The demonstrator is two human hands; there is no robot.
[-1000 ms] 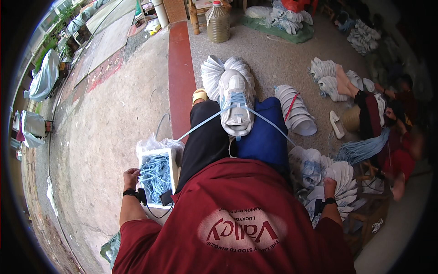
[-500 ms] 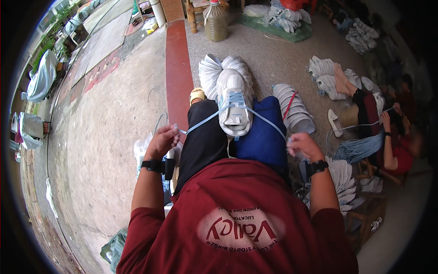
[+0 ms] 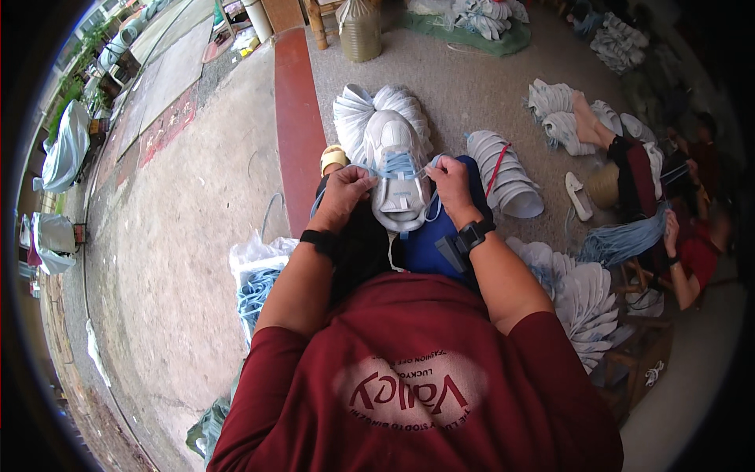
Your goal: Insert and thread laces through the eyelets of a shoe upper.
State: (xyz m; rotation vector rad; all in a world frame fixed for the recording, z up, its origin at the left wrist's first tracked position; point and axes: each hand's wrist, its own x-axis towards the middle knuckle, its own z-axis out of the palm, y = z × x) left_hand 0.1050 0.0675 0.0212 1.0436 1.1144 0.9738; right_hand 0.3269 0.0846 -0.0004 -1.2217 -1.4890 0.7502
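Fingers of left hand (image 3: 344,193) pinched on one end of the light-blue lace (image 3: 399,165), at approx 9 o'clock of the shoe; fingers of right hand (image 3: 450,182) clamped on the other end at 3 o'clock. Both lace ends drawn short & taut across the upper eyelets. Black wristbands on both wrists.

White sneaker (image 3: 395,169) resting on the lap, toe pointing to 12 o'clock, heel toward the body, between the two hands. Lace crossed over the tongue in a couple of rows, loose loops hanging at approx 5 and 7 o'clock. Judging by that: threading mostly in, top rows being pulled snug; tying off not yet done, as far as visible.

Materials: sneaker upper smooth, moulded, pale grey-white panels, rounded toe. Lace flat, soft, woven-looking. Under the shoe, dark trousers (image 3: 366,252) and a blue cloth (image 3: 429,244) over the knee.

Further out: fan of white shoe uppers (image 3: 358,118) behind the sneaker at 12 o'clock, nested like shells; another ribbed stack (image 3: 507,177) at 2 o'clock with a red tie; more at 4 o'clock. White plastic bag (image 3: 255,263) w/ bundled blue laces at 8 o'clock, crinkly. Rough concrete floor (image 3: 189,236), red painted strip (image 3: 297,126) at 11 o'clock. Another person's arm (image 3: 684,271) at 3 o'clock beside a hank of blue laces.
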